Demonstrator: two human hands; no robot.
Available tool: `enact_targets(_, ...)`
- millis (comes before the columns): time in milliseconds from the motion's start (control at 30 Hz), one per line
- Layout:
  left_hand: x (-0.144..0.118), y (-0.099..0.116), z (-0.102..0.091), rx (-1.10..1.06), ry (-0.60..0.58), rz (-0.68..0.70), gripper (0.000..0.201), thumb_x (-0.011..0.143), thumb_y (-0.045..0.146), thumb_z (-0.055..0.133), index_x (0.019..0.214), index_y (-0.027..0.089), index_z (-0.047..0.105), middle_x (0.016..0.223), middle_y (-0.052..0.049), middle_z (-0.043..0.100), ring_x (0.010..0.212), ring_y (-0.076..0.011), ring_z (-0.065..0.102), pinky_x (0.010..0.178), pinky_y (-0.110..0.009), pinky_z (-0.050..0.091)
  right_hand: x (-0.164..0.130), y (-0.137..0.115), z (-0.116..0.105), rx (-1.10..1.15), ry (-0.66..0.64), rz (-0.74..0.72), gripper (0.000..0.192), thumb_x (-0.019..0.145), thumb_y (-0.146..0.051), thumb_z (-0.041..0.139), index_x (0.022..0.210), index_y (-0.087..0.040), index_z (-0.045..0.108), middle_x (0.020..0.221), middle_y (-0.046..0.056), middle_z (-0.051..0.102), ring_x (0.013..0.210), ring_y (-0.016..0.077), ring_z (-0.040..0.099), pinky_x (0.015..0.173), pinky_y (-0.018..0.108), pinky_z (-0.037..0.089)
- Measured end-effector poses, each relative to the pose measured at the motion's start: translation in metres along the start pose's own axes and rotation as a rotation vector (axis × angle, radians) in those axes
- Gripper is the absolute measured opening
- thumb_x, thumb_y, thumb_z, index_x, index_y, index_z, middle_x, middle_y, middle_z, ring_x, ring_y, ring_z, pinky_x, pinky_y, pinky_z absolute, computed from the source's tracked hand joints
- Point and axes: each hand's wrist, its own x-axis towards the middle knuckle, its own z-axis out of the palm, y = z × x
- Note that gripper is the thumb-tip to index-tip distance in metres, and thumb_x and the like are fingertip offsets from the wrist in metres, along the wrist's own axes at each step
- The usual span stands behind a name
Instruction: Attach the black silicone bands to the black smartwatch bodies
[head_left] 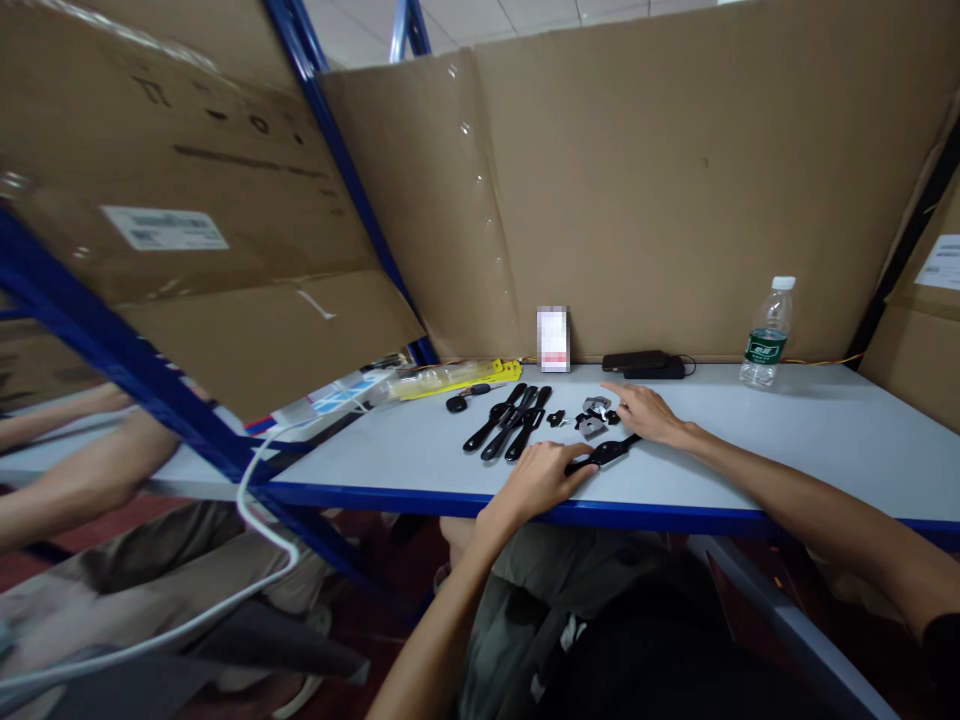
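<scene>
Near the front edge of the counter (787, 440), in the head view, we see both hands working on one black watch (609, 453). Our left hand (541, 478) rests palm-down at the front edge, fingers curled loosely over the near end of the watch strap and pressing it to the surface. Our right hand (646, 412) lies just behind the watch, palm down, fingers spread and relaxed; its index finger points toward the back edge, and the heel of the hand touches or nearly touches the far end of the strap. We cannot tell whether that hand grips anything.

Just left of the right hand lies a cluster of small dark parts (592, 415), touching one another. Farther left, three black straps (510, 422) lie side by side, angled toward the back edge. A small black fob (459, 400) sits behind them, near a yellow packet (457, 378).

Along the back edge we find a small white card (553, 338) standing upright, a flat black device (643, 363) beside it, and a water bottle (766, 335) upright toward the right end. Cardboard sheets (645, 180) wall the counter behind.

Beyond the left end, another person's forearm (67, 480) rests at a neighbouring station, and a white cable (259, 520) hangs off that edge.
</scene>
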Motion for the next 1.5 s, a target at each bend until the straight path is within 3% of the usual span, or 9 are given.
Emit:
enact_targets(200,0.0,0.001,-0.001,0.012,-0.006,0.001,0.034,0.098,0.042,0.057,0.123,0.025,0.072,0.09,-0.007,0.079,0.089,-0.0261,0.074,0.075,-0.028,0.048,-0.004,-0.007,-0.002,-0.136,-0.132,-0.145,0.048,0.102,-0.035,0.047,0.15,-0.029,0.048,0.113,0.012,0.061,0.093,0.0246,0.062,0.078,0.032,0.043)
enact_targets(367,0.0,0.0,0.0,0.022,-0.01,-0.002,0.035,0.098,0.043,0.057,0.123,0.024,0.072,0.091,-0.008,0.079,0.09,-0.0276,0.074,0.075,-0.03,0.048,-0.003,-0.009,-0.004,-0.104,-0.132,-0.192,0.026,0.1,-0.03,0.053,0.122,-0.024,0.067,0.111,0.009,0.06,0.09,0.0205,0.06,0.075,0.029,0.041)
enact_targets(533,0.0,0.0,0.0,-0.001,-0.004,-0.003,0.035,0.097,0.043,0.057,0.123,0.025,0.072,0.096,-0.009,0.079,0.091,-0.0274,0.074,0.076,-0.03,0.049,-0.001,-0.004,0.005,0.002,-0.062,-0.169,0.013,0.095,-0.022,0.059,0.102,-0.019,0.069,0.099,0.007,0.066,0.084,0.0186,0.06,0.072,0.027,0.04)
enact_targets(667,0.0,0.0,0.001,-0.005,-0.001,-0.008,0.035,0.097,0.043,0.057,0.124,0.025,0.072,0.092,-0.008,0.079,0.09,-0.0269,0.074,0.077,-0.03,0.05,0.008,0.004,0.014,0.171,0.001,-0.069,0.018,0.087,-0.008,0.058,0.096,-0.018,0.071,0.089,0.005,0.072,0.081,0.0176,0.064,0.074,0.026,0.044)
enact_targets(767,0.0,-0.001,0.0,-0.004,-0.006,-0.008,0.037,0.098,0.044,0.057,0.125,0.025,0.071,0.092,-0.008,0.079,0.091,-0.0276,0.074,0.077,-0.03,0.05,0.016,0.015,0.015,0.288,0.077,0.084,0.031,0.086,-0.004,0.055,0.108,-0.017,0.072,0.095,0.005,0.077,0.087,0.0174,0.069,0.08,0.026,0.049)
enact_targets(933,0.0,-0.001,0.001,0.007,-0.013,-0.01,0.036,0.098,0.044,0.056,0.125,0.025,0.071,0.096,-0.009,0.079,0.094,-0.0276,0.074,0.079,-0.03,0.051,0.018,0.028,-0.001,0.191,0.156,0.19,0.035,0.09,-0.008,0.052,0.118,-0.019,0.072,0.105,0.006,0.078,0.098,0.0181,0.071,0.088,0.026,0.049)
enact_targets(1133,0.0,-0.002,0.002,0.0,-0.004,0.005,0.037,0.098,0.044,0.055,0.124,0.024,0.071,0.095,-0.009,0.079,0.092,-0.0271,0.074,0.078,-0.03,0.05,0.008,0.018,-0.017,0.015,-0.093,0.149,0.019,0.088,-0.026,0.062,0.097,-0.021,0.078,0.095,0.007,0.077,0.087,0.0212,0.069,0.071,0.026,0.044)
enact_targets(1300,0.0,-0.002,0.002,0.006,-0.003,0.0,0.037,0.097,0.045,0.056,0.124,0.025,0.071,0.09,-0.008,0.078,0.089,-0.0267,0.074,0.076,-0.03,0.049,0.012,0.023,-0.024,0.156,-0.358,-0.034,0.037,0.072,-0.034,0.078,0.106,-0.019,0.078,0.099,0.004,0.074,0.088,0.0194,0.065,0.071,0.024,0.043)
enact_targets(1500,-0.001,-0.002,0.002,-0.002,-0.002,-0.006,0.036,0.098,0.045,0.055,0.123,0.026,0.072,0.091,-0.008,0.078,0.088,-0.0253,0.073,0.077,-0.029,0.048,0.014,0.041,-0.03,0.323,-0.397,0.065,0.049,0.071,-0.036,0.076,0.116,-0.016,0.073,0.093,0.004,0.074,0.073,0.0156,0.062,0.063,0.024,0.043)
